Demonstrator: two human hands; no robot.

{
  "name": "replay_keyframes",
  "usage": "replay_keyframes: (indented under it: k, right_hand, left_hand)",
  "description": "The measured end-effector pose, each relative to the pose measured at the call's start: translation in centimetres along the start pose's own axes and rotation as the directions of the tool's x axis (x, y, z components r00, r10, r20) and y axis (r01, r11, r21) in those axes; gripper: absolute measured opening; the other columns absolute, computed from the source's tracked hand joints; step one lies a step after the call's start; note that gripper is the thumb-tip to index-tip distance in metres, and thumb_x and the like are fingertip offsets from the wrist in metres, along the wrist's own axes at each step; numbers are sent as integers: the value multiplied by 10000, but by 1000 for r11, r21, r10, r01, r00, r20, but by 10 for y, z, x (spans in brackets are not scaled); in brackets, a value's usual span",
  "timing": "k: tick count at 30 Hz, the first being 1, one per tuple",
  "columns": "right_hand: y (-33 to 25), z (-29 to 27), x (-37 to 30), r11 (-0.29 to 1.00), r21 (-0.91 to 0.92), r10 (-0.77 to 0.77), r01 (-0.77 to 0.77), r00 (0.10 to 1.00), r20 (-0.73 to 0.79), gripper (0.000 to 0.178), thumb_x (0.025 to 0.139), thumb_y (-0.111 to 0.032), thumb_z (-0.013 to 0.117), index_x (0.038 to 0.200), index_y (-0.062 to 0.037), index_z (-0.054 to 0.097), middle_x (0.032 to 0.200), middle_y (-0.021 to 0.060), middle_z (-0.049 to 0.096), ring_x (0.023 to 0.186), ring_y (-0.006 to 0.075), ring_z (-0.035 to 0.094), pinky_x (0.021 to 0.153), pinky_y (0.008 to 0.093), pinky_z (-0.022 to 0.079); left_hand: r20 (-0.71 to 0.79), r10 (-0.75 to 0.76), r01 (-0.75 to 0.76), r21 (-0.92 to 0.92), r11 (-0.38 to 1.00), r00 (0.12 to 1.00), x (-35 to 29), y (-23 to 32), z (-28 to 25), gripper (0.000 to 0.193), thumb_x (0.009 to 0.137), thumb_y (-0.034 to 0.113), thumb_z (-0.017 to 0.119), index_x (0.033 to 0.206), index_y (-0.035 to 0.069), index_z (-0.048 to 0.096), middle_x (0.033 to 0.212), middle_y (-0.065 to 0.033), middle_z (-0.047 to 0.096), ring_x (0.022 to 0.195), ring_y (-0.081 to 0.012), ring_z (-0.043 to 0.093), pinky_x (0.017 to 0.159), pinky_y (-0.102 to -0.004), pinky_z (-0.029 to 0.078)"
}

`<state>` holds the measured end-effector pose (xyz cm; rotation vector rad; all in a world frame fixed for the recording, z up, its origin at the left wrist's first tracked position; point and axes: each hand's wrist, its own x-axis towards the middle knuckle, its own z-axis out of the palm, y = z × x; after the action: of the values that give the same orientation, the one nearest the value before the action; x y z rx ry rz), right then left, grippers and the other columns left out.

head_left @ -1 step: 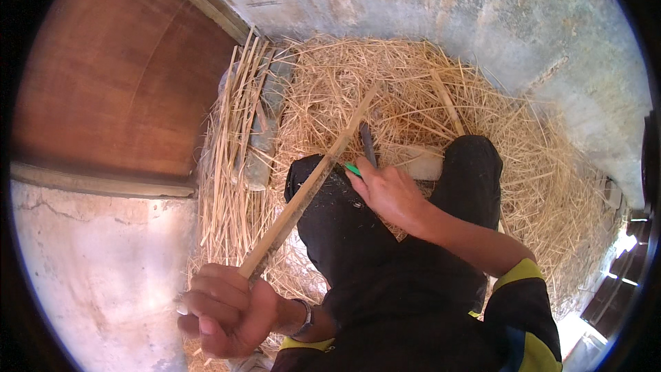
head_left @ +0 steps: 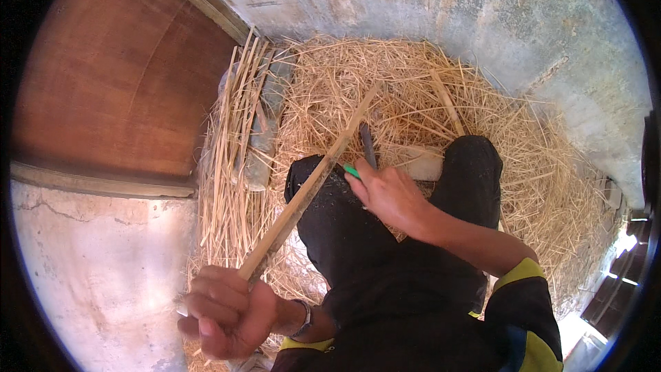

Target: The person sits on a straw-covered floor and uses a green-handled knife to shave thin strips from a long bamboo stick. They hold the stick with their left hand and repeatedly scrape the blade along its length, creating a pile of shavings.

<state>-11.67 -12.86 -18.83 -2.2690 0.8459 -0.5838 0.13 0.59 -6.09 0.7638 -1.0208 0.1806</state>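
My left hand [head_left: 224,310], at the lower left, is closed around the near end of a long bamboo strip [head_left: 303,196]. The strip slants up and away to the right, crossing above my left knee, and its far end is over the straw. My right hand [head_left: 392,196] is closed between my knees, beside the strip. A short green piece [head_left: 352,171], like a tool's handle, sticks out by its thumb, close to the strip. Just beyond that hand a dark flat bar [head_left: 368,145] points away; whether it joins the green piece is hidden by my fingers.
Straw-like shavings [head_left: 551,213] cover the floor around my legs. Several thin split strips [head_left: 237,117] lie in a bundle at the left. A pale block [head_left: 420,162] is between my knees. Walls [head_left: 441,0] and a brown door-like panel [head_left: 110,76] border the space.
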Motion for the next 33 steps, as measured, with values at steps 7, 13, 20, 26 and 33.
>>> replay_keyframes:
  k: [7, 13, 20, 26, 33]
  right_hand:
    - [-17, -1, -4, 983, 38, -180, 180, 983, -22, 235, 870, -239, 608, 827, -41, 488, 548, 140, 572, 492, 349, 587, 447, 431, 485]
    - [-9, 7, -6, 983, -47, -178, 177, 984, -21, 240, 873, -263, 598, 859, -42, 507, 554, 137, 576, 495, 349, 593, 440, 442, 481]
    - [-2, -4, -14, 994, 15, -108, 108, 994, -1, 246, 897, -257, 573, 933, -16, 539, 517, 174, 546, 482, 369, 575, 467, 447, 476]
    - [27, 1, 2, 1000, -30, 4, -5, 1000, -22, 249, 904, -259, 561, 883, -12, 526, 540, 202, 552, 503, 390, 580, 478, 482, 469]
    - [15, -7, -5, 994, -40, 106, -106, 994, -12, 247, 897, -268, 574, 892, -24, 536, 529, 193, 548, 489, 380, 578, 457, 470, 468]
  left_hand:
    - [-51, -57, 53, -72, 996, 997, -4, 3, -3, 310, 828, 129, 423, 580, 146, 239, 446, 21, 215, 368, -93, 215, 405, -267, 246]
    - [-50, -41, 41, -18, 999, 998, -1, 2, -11, 259, 789, 84, 404, 583, 138, 256, 418, 12, 217, 327, -96, 241, 332, -269, 269]
    - [63, 53, -57, 53, 997, 997, 1, 1, 2, 260, 803, 93, 452, 602, 143, 295, 426, 19, 262, 325, -79, 263, 360, -260, 312]
    - [80, 56, -54, -26, 998, 995, 7, 2, 0, 214, 789, 62, 503, 630, 117, 373, 450, 26, 289, 333, -73, 314, 351, -241, 296]
    - [162, -18, 36, -111, 993, 987, -2, 6, 2, 289, 780, 130, 503, 584, 142, 292, 462, 35, 273, 376, -78, 290, 402, -233, 266]
